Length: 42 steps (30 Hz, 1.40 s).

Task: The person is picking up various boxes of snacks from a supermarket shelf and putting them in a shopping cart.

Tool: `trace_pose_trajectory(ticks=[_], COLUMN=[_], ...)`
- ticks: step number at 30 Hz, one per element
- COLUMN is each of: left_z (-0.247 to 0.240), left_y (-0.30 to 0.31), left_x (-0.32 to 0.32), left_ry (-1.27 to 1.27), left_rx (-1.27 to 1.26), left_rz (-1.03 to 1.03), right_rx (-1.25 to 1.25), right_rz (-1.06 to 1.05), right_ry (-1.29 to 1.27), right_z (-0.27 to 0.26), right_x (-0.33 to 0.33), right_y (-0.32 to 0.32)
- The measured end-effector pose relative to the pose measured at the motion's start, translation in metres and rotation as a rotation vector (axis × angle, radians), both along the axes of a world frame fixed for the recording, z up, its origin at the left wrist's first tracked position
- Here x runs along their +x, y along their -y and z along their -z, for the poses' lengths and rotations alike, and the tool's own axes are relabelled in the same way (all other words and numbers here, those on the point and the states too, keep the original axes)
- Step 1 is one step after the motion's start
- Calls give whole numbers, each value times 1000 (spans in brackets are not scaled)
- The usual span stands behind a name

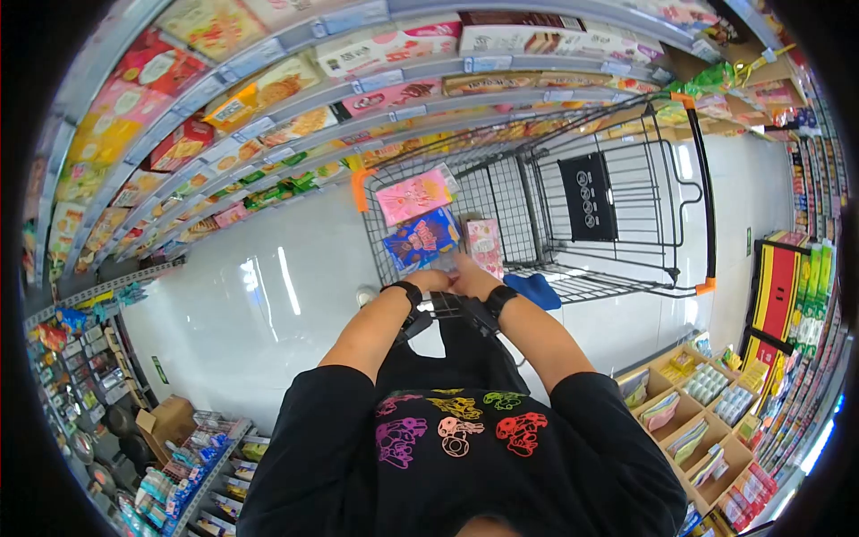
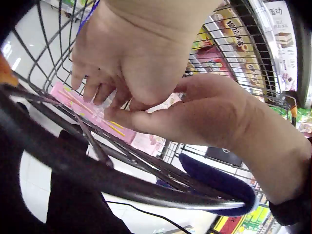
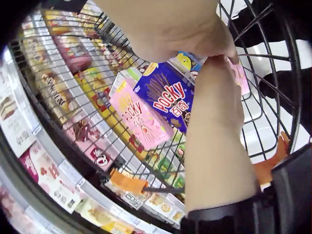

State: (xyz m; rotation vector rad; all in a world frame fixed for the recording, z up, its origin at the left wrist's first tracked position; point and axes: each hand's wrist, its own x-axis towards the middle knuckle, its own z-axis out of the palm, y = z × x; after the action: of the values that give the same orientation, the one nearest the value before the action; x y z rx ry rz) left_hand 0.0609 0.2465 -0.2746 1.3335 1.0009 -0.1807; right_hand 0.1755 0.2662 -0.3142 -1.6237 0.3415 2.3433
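Both hands meet low in a wire shopping cart. In the left wrist view, the curled fingers of my left hand grip a pink box with yellow stripes. My right hand pinches that box from the other side, its thumb at the edge. Most of the box is hidden under the hands. A blue Pocky box and a pink Pocky box lie side by side beyond them. A pale pink box lies right of the hands, and a small light-blue packet with yellow shows beside the fingers.
Shelves of boxed snacks run close along the cart's far side. A blue padded thing hangs at the cart's near right. Cardboard display bins stand at the lower right, and a shelf of goods at the lower left.
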Motion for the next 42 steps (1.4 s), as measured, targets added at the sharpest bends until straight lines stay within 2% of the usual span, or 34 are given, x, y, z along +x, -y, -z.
trace_pose_trajectory(ticks=[2,4,5,6,7,8,10,12,13,15,16,18,19,22,23,24,27,30,32,33,35,37,39,41,42], left_z=[14,33,34,32,30,24,-18,-33,-77,-123,-137,-139,-141,-162,-184,-212,-268,-302,-331,-350,-394,-426,-478,-532,-558], left_y=[3,1,-3,-5,-4,-6,-2,3,9,32,44,63,69,75,80,88,104,111,110,111,112,102,93,81,75], left_x=[-4,-15,-24,-32,-41,-52,-71,-90,-110,-149,-170,-212,-235,-302,-322,-339,-378,-416,-446,-458,-479,-507,-526,-535,-538], left_ry=[23,43,54,111,170,230,449,350,293,249,232,164,126,-61,-100,-136,-147,-65,-120,-56,76,-47,-204,-345,-362], left_rx=[54,130,177,78,-10,-92,-15,40,61,92,95,140,165,333,457,579,658,631,858,871,904,1168,1414,1645,1672], left_rz=[-61,-134,-173,-217,-256,-285,-341,-310,-212,-213,-215,-230,-242,-138,-155,-172,-481,-833,-811,-870,-981,-979,-934,-903,-892], right_rx=[187,451,488,532,529,696,811,896,949,1020,1145,1377,1512,1833,1951,1955,2039,2268,2410,2479,2733,2939,2930,3045,3088], right_rz=[-64,-162,-168,-170,-124,-172,-153,-150,-234,-397,-527,-789,-1021,-1202,-1234,-1263,-1416,-1345,-1285,-1249,-1104,-941,-909,-818,-780], right_ry=[3,-15,-2,9,77,-54,45,242,254,293,272,214,329,277,248,230,158,146,130,121,296,443,439,494,449], right_z=[-32,-98,-100,-97,-118,-141,-170,-202,-209,-219,-220,-225,-264,-315,-325,-345,-405,-427,-455,-471,-500,-536,-583,-619,-635], right_x=[-6,-6,-1,5,5,10,8,-13,-27,-53,-68,-106,-134,-205,-226,-248,-302,-347,-374,-386,-406,-422,-439,-457,-468], right_y=[-3,-5,-5,-7,-6,-4,5,21,25,38,40,35,37,33,31,35,45,33,18,10,-8,-24,-32,-41,-46])
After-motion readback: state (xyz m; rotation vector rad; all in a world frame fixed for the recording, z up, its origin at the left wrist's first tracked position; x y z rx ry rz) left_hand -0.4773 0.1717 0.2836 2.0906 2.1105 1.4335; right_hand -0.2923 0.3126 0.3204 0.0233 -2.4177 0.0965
